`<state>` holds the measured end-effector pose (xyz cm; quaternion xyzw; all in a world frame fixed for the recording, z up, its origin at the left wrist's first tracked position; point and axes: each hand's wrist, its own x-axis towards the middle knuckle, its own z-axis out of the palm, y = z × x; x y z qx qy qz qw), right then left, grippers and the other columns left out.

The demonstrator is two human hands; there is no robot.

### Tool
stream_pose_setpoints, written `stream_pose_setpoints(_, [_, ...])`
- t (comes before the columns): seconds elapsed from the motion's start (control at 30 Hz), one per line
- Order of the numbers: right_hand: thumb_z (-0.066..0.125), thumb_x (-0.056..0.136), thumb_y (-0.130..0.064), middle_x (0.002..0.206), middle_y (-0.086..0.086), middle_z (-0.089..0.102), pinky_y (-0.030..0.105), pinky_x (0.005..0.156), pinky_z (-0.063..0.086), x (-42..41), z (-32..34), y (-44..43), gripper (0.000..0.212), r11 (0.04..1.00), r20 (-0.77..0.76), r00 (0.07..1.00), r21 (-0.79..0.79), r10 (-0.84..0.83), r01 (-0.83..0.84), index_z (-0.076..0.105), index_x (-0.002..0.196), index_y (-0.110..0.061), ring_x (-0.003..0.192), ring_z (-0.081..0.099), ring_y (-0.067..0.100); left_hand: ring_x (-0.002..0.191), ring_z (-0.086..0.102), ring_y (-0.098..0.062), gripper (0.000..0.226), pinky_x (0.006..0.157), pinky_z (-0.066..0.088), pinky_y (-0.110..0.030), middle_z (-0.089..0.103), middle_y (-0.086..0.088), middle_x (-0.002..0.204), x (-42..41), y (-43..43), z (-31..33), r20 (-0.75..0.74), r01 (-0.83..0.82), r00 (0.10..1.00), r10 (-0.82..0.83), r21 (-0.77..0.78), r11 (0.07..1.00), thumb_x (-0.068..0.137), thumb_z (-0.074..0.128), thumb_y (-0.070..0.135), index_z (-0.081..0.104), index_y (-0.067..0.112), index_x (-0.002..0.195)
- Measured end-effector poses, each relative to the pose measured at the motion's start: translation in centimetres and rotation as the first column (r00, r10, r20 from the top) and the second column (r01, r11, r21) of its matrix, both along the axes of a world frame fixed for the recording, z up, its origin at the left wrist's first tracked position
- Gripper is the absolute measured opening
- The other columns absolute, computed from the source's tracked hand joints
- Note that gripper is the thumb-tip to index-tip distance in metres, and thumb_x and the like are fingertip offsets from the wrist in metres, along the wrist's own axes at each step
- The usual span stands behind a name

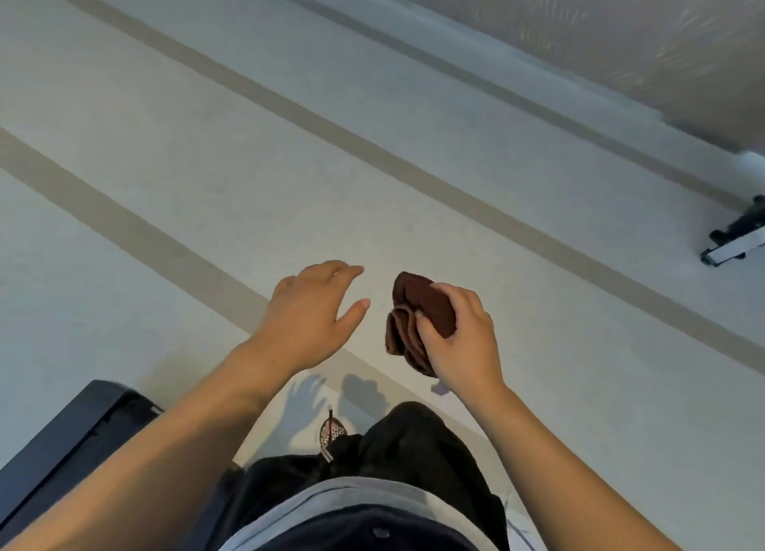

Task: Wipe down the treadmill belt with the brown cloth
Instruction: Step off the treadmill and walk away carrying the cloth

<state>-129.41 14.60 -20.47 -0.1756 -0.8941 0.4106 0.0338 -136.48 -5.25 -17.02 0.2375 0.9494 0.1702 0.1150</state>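
Your right hand (pixel 463 335) is gripping the bunched brown cloth (pixel 414 323) in curled fingers, holding it out above the pale floor (pixel 207 136). Your left hand (pixel 306 318) is hovering just beside it, palm down, fingers loosely spread, holding nothing.

We make out only a corner of a dark flat platform (pixel 62 434), cut by the left edge and covered by the left forearm (pixel 174 447), the brown cloth (pixel 407 323) partly hidden behind the right hand (pixel 463 339), black and silver equipment (pixel 737 236) cropped at the right edge, and a blurred wall (pixel 621 33).
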Motion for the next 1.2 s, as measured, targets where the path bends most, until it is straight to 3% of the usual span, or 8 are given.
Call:
stream_pose_setpoints(0.17, [0.060,0.087,-0.037,0.125,-0.012,0.047,0.048,0.073,0.057,-12.7,-0.8,0.5,0.041,1.000,-0.026,1.000,0.002,-0.001,0.001,0.051,0.127,-0.032,0.110,0.047,0.018,0.135,0.033,-0.015,0.051,0.108,0.032,-0.036,0.037,0.004,0.148,-10.7,0.2,-0.5,0.083,-0.051,0.995,0.050,0.007,0.999,0.096,0.033,0.047,0.033,0.027,0.142])
stream_pose_setpoints(0.4, [0.061,0.087,-0.035,0.126,-0.011,0.046,0.051,0.072,0.056,-35.2,-3.1,0.5,0.043,0.983,0.025,0.983,-0.036,0.182,-0.181,0.051,0.128,-0.031,0.112,0.045,0.020,0.134,0.036,-0.015,0.051,0.105,0.036,-0.038,0.040,0.006,0.146,-29.2,-2.0,-3.9,0.110,-0.288,0.950,0.292,-0.054,0.956,0.095,0.036,0.046,0.036,0.025,0.142])
stream_pose_setpoints(0.63, [0.060,0.086,-0.036,0.124,-0.015,0.045,0.049,0.069,0.057,-56.6,-1.3,-0.4,0.040,0.937,0.040,0.937,-0.033,0.348,-0.347,0.051,0.125,-0.035,0.108,0.052,0.026,0.133,0.036,-0.015,0.051,0.104,0.032,-0.036,0.039,0.008,0.145,-48.3,-0.9,-1.2,0.063,-0.346,0.936,0.346,-0.011,0.938,0.094,0.032,0.049,0.032,0.029,0.142])
stream_pose_setpoints(0.73, [0.059,0.084,-0.041,0.120,-0.022,0.043,0.033,0.053,0.056,-64.9,-1.5,-2.6,0.039,0.912,0.033,0.912,-0.064,0.408,-0.406,0.050,0.122,-0.041,0.112,0.047,0.018,0.133,0.036,-0.015,0.051,0.105,0.031,-0.036,0.039,0.009,0.145,-54.3,-3.4,-1.4,0.080,-0.462,0.884,0.460,0.007,0.887,0.094,0.033,0.049,0.033,0.029,0.141])
stream_pose_setpoints(0.8, [0.056,0.083,-0.044,0.119,-0.022,0.044,0.024,0.063,0.054,-70.4,-2.0,-4.7,0.040,0.890,0.005,0.890,-0.013,0.456,-0.456,0.050,0.123,-0.040,0.112,0.045,0.016,0.132,0.037,-0.016,0.052,0.104,0.032,-0.036,0.039,0.009,0.145,-58.4,-5.5,-2.1,0.103,-0.522,0.848,0.519,0.003,0.853,0.094,0.034,0.049,0.034,0.029,0.141])
stream_pose_setpoints(0.87, [0.057,0.084,-0.043,0.119,-0.021,0.045,0.025,0.072,0.053,-76.1,-2.5,-7.3,0.039,0.876,-0.012,0.876,0.005,0.482,-0.482,0.051,0.123,-0.038,0.111,0.045,0.015,0.132,0.037,-0.016,0.052,0.104,0.033,-0.036,0.039,0.009,0.145,-63.3,-7.8,-2.8,0.113,-0.539,0.837,0.536,-0.007,0.842,0.094,0.034,0.049,0.034,0.029,0.141])
stream_pose_setpoints(1.0, [0.062,0.085,-0.038,0.117,-0.019,0.047,0.046,0.073,0.056,-86.9,-2.5,-12.0,0.038,0.887,-0.010,0.889,-0.072,0.457,-0.456,0.054,0.122,-0.035,0.108,0.051,0.017,0.131,0.039,-0.016,0.051,0.104,0.033,-0.036,0.039,0.009,0.145,-74.6,-12.6,-2.8,0.079,-0.478,0.874,0.479,-0.035,0.878,0.094,0.033,0.049,0.033,0.029,0.142])
stream_pose_setpoints(1.2, [0.063,0.084,-0.037,0.114,-0.023,0.046,0.050,0.069,0.057,-102.5,-0.7,-16.0,0.038,0.916,-0.033,0.924,-0.121,0.381,-0.382,0.053,0.121,-0.039,0.105,0.055,0.020,0.132,0.037,-0.014,0.053,0.104,0.031,-0.035,0.036,0.010,0.146,-92.6,-18.1,-0.3,0.007,-0.360,0.932,0.361,-0.086,0.929,0.094,0.029,0.051,0.030,0.031,0.143])
